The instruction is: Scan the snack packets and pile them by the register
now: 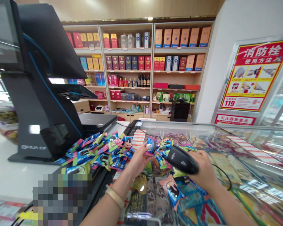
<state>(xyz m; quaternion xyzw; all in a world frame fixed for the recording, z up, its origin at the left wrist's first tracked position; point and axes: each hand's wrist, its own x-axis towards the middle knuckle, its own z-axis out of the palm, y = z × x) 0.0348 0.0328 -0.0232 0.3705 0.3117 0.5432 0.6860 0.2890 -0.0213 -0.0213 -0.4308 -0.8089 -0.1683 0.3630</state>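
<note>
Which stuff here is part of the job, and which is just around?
Job:
- snack packet in left hand
- black handheld scanner in right hand
- similar loose packets, likely
- checkout terminal, possibly; untouched

Just around:
- fire-hydrant poster
- dark bottles on shelves
- orange boxes on shelves

Shelves [165,50]: lined with boxes [173,37] and dark bottles [145,82].
Cash register [44,103]: placed in front of the shelves, to their left.
Red poster [254,77]: mounted on the wall [223,50] right of the shelves.
Black machine [179,111]: seen at the shelves' lower right.
</note>
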